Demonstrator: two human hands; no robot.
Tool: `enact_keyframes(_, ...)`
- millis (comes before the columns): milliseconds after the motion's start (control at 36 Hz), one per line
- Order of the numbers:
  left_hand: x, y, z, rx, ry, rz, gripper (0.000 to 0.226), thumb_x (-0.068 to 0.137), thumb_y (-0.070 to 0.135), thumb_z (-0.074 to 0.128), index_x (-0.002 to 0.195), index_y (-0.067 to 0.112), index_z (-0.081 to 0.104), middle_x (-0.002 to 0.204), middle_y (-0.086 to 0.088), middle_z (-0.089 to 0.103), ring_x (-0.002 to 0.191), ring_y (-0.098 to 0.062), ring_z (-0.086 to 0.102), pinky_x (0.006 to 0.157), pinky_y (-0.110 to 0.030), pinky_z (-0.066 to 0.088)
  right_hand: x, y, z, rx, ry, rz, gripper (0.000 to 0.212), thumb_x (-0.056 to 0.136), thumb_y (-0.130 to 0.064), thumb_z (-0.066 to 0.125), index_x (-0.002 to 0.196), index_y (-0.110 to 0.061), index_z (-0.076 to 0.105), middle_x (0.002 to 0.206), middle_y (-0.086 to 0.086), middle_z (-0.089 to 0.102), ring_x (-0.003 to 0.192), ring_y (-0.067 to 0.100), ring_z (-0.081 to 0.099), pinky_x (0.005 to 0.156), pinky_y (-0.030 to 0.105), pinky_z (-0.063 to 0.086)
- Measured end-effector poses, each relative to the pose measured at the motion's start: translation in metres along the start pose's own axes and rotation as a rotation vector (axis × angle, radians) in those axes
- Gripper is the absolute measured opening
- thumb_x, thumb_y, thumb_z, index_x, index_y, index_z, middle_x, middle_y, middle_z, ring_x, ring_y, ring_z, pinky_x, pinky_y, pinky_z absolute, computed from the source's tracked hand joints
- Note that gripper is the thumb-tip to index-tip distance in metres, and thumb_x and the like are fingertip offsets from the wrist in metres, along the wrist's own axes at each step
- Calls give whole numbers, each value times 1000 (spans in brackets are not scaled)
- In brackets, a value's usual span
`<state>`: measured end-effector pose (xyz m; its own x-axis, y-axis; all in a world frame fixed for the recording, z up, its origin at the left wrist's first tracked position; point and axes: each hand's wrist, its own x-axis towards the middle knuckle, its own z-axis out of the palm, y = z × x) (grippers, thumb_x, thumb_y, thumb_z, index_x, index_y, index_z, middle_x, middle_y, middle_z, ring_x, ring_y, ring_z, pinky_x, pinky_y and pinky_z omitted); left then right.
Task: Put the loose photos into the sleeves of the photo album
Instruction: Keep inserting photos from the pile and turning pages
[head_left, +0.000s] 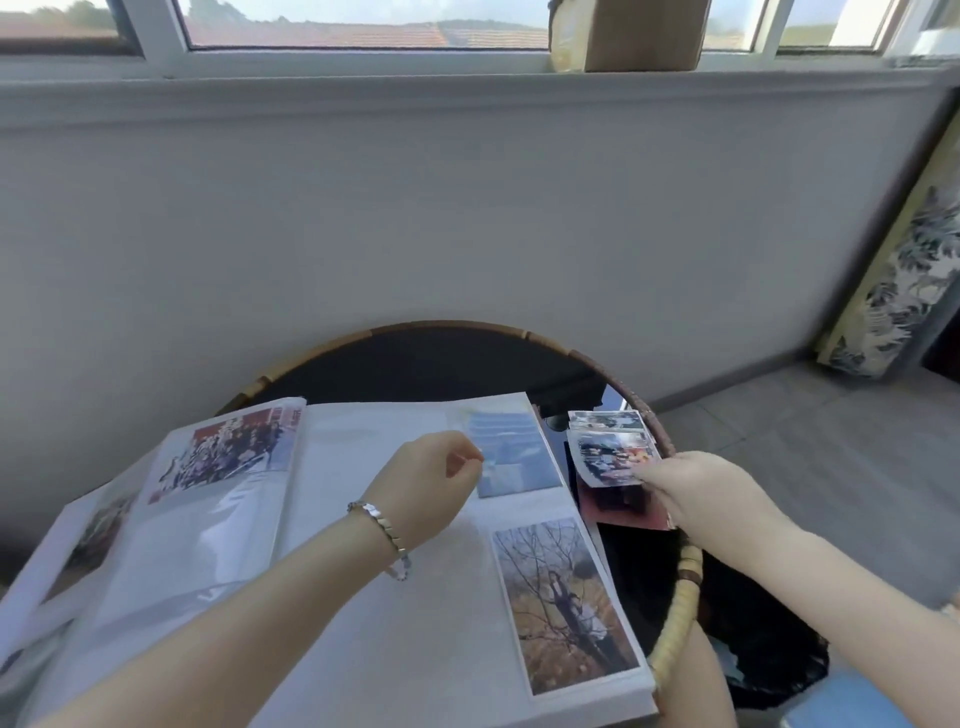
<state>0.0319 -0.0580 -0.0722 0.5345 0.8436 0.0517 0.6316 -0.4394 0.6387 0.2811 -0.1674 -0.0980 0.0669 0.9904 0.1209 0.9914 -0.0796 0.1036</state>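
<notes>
With the left hand (436, 480), fingers curled, pinched the left edge of a blue photo (514, 452) at the top right of the right page of the album (441, 649). Could not tell if the sleeve film was also in that pinch. Wore one bracelet (379, 525) on that wrist. With the right hand (691, 486), gripped the near edge of the top photo (613, 457) of the pile (605, 420), thumb and fingers closed on it, the print bent a little upward. Found the pile just right of the album, on a reddish flat thing (623, 509), near the rim of the round table (441, 364). Could not count the prints in the pile, too blurred. Had the one album open on the table. Counted four photos in its pages: the blue one, one tree photo (563, 603) below it on the same page, one group photo (239, 449) on the left page, and one faint photo (96, 527) on a leaf further left. Saw also one brown box (641, 31) on the window sill and one patterned panel (904, 270) leaning at the right wall.
</notes>
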Motion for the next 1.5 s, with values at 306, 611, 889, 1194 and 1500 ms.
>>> enact_keyframes(306, -18, -14, -57, -928, -1, -381, 29, 87, 32, 61, 108, 11, 62, 105, -12, 68, 84, -24, 69, 67, -33, 58, 25, -105, -46, 303, 679, -603, 25, 87, -12, 52, 104, -8, 71, 116, 6, 65, 114, 20, 58, 98, 33, 45)
enact_keyframes(611, -61, -86, -93, -651, 434, -248, 25, 80, 7, 70, 88, 25, 54, 94, -2, 67, 81, -15, 68, 62, -30, 59, 81, -193, -74, 1114, -219, -172, 54, 89, -7, 57, 132, -31, 34, 122, -10, 50, 112, 8, 55, 91, 22, 47)
enact_keyframes(889, -89, -168, -123, -137, 410, -535, 41, 92, 50, 43, 72, 14, 47, 65, 0, 46, 62, -19, 44, 54, -31, 31, 117, -268, -79, 1009, -270, -149, 31, 85, -19, 67, 115, -14, 65, 99, 1, 70, 89, 14, 67, 83, 32, 55)
enact_keyframes(1194, -115, -211, -128, -91, 91, -956, 106, 74, 71, 55, 146, 5, 15, 149, -15, 29, 134, -32, 34, 104, -37, 35, 131, -291, -62, 822, -263, -158, 34, 87, -19, 65, 120, -12, 61, 110, 4, 66, 92, 16, 60, 83, 30, 50)
enact_keyframes(1500, -122, -211, -110, 95, 116, -853, 93, 85, 71, 33, 146, 2, 22, 152, -16, 26, 139, -29, 26, 111, -39, 29, 129, -290, -51, 861, -255, -144, 19, 87, -21, 65, 106, -21, 62, 92, -5, 66, 78, 6, 62, 62, 16, 48)
